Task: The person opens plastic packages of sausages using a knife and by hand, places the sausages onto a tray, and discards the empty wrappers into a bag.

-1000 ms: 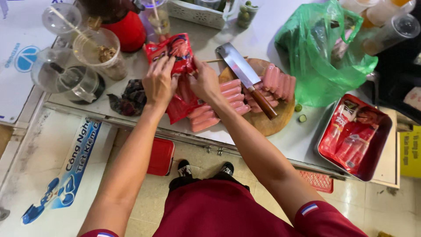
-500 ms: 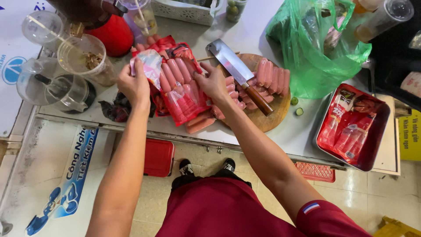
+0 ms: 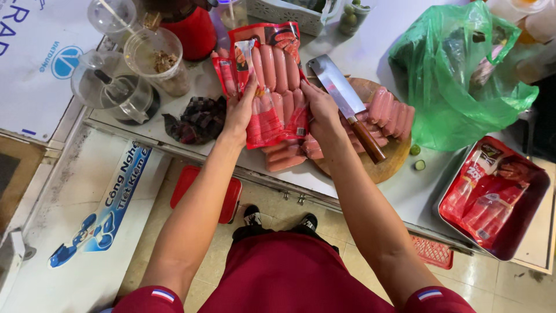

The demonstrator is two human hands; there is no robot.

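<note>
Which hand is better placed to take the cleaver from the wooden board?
Probably the right hand: it is beside the cleaver, while the left hand grips the sausage pack on the far side.

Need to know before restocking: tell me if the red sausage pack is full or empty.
Still holds sausages: the red pack, gripped by left hand and right hand, shows a row inside.

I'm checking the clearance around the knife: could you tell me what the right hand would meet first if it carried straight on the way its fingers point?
Probably the cleaver: the right hand, gripping the sausage pack, points up-counter toward its blade, though their relative heights are unclear.
</note>
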